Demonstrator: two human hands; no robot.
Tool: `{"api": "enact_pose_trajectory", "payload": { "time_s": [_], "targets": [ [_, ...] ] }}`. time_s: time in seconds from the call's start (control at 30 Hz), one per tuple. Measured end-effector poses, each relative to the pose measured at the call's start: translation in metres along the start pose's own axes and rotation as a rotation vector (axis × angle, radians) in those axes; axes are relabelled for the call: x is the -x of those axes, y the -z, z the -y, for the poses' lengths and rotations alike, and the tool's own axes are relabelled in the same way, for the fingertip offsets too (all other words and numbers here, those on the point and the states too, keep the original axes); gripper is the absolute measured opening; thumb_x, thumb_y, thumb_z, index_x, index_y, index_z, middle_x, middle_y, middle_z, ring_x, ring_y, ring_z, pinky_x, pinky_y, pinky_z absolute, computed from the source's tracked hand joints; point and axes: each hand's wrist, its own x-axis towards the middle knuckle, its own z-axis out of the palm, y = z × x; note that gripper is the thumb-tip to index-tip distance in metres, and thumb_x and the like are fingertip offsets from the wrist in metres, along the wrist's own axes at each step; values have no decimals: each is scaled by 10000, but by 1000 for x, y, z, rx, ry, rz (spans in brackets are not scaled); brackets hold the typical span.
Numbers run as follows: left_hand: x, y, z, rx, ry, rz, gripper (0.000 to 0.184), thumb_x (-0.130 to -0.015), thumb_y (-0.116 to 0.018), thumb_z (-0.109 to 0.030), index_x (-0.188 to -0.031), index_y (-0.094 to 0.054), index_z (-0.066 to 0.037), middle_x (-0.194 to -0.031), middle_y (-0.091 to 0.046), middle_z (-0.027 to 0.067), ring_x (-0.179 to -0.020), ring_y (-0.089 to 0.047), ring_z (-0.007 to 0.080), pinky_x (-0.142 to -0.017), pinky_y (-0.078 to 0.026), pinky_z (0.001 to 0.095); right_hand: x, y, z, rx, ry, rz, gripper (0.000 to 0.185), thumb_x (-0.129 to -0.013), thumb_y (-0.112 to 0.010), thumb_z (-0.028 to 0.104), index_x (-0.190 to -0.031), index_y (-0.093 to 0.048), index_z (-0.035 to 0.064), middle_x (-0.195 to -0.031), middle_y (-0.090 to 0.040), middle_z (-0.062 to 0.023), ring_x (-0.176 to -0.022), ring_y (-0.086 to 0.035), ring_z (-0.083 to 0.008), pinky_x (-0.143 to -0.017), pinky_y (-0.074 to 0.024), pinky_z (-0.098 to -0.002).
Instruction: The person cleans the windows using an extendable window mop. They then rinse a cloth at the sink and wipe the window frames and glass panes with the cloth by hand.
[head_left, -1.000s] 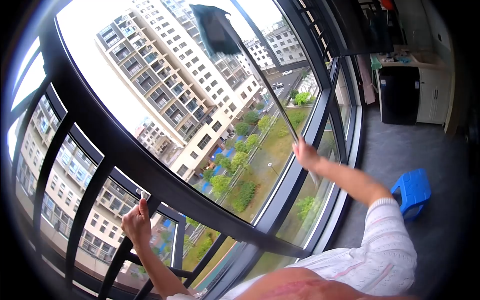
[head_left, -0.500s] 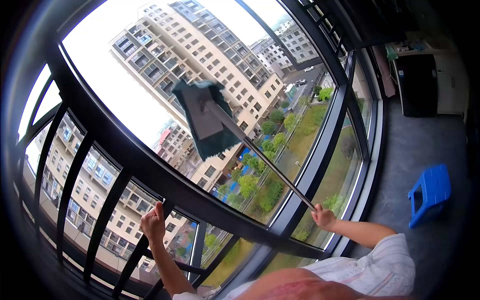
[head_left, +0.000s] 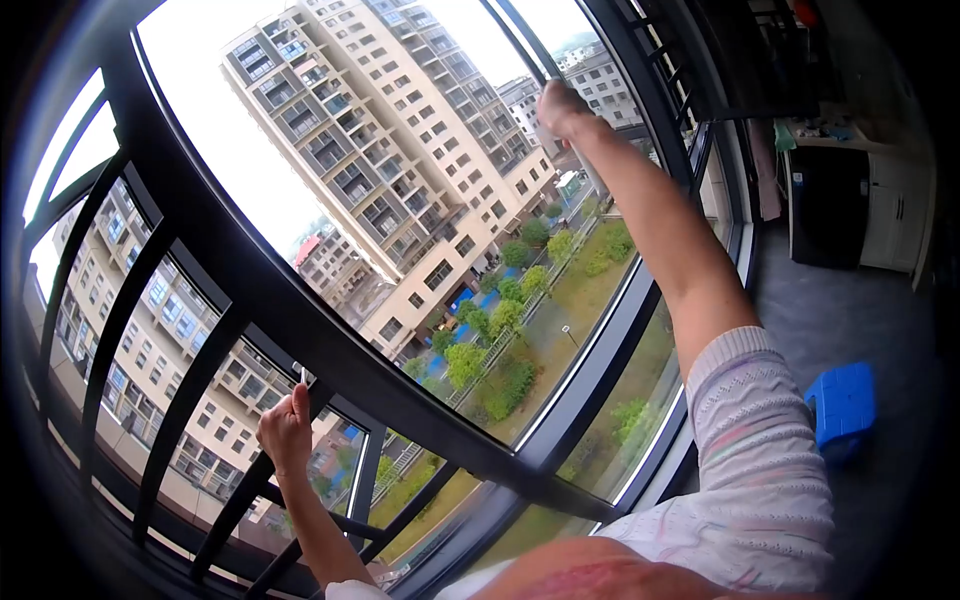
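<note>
My right hand (head_left: 565, 108) is raised on an outstretched arm against the upper part of the large window. It is closed round the metal pole (head_left: 515, 38), which runs up past the top edge of the view; the pole's lower part shows below the hand. The mop head is out of sight. Low on the left, my left hand (head_left: 286, 432) is closed round a dark bar of the window frame (head_left: 318, 398), thumb up, beside a small light-coloured latch (head_left: 303, 374).
Dark railing bars (head_left: 186, 400) stand at the left. A blue stool (head_left: 842, 408) sits on the grey floor (head_left: 815, 310) at right. Farther back are a black appliance (head_left: 829, 205) and a white cabinet (head_left: 893, 220). Buildings and trees show outside.
My right hand has moved up and away from my body with the pole. The mop head has gone from view past the top. My left hand has kept its grip on the frame bar.
</note>
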Motion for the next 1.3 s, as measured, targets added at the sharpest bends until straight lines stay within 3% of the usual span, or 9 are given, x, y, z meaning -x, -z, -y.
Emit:
{"api": "enact_pose_trajectory", "payload": {
  "time_s": [0.17,0.2,0.3,0.47,0.57,0.77,0.9,1.17,1.3],
  "targets": [
    [4,4,2,18,5,7,682,-895,-273,-604,-549,-493,-59,-461,-432,141,-463,-466,335,-454,-331,410,37,5,-19,-33,-89,170,311,-905,-459,215,-793,-527,-67,-555,-567,-148,-396,-576,-256,-344,-491,-352],
    [4,5,0,8,9,33,694,-890,-264,-616,-545,-493,-59,-458,-429,140,-460,-464,331,-454,-331,411,66,-10,-47,-105,-32,90,207,-862,-488,140,-836,-548,-57,-659,-622,-185,-523,-636,-285,-457,-532,-373],
    [3,2,-1,9,5,16,723,-875,-245,-648,-532,-493,-62,-450,-429,130,-454,-464,322,-457,-335,409,209,-70,-156,-138,87,160,246,-893,-477,203,-930,-412,-31,-676,-586,-235,-624,-586,-425,-543,-487,-488],
    [3,2,0,1,19,30,717,-867,-244,-659,-545,-525,-83,-462,-442,136,-459,-484,317,-450,-341,401,510,-68,-255,-308,59,535,268,-873,-523,161,-999,-327,28,-621,-537,-224,-591,-548,-445,-500,-424,-504],
    [4,5,-5,-10,10,-1,715,-862,-239,-669,-547,-524,-93,-459,-446,122,-456,-490,296,-442,-335,382,521,-71,-251,-302,105,590,251,-872,-521,154,-976,-330,29,-628,-538,-221,-603,-549,-445,-499,-421,-506],
    [3,5,-4,7,24,37,712,-868,-258,-655,-525,-486,-74,-468,-449,122,-466,-491,295,-449,-341,388,267,-86,-77,-278,476,256,196,-891,-475,123,-934,-334,-6,-606,-549,-218,-573,-564,-413,-481,-439,-476],
    [3,4,-3,34,19,5,704,-868,-277,-652,-537,-470,-61,-467,-412,131,-456,-457,286,-458,-347,377,238,-82,-18,-221,591,251,190,-900,-457,122,-916,-333,-22,-597,-551,-204,-571,-580,-394,-500,-464,-456],
    [4,3,-4,19,22,4,714,-863,-272,-659,-498,-463,-76,-456,-457,107,-457,-508,276,-447,-368,366,501,-64,-294,54,317,602,255,-861,-535,161,-955,-329,44,-595,-543,-182,-553,-552,-416,-475,-421,-518],
    [5,5,-5,22,23,10,719,-859,-261,-669,-495,-464,-83,-445,-444,93,-446,-503,259,-438,-363,360,555,-25,-323,120,135,674,225,-852,-531,162,-946,-365,44,-667,-570,-188,-606,-570,-409,-530,-447,-503]
  ]
}}
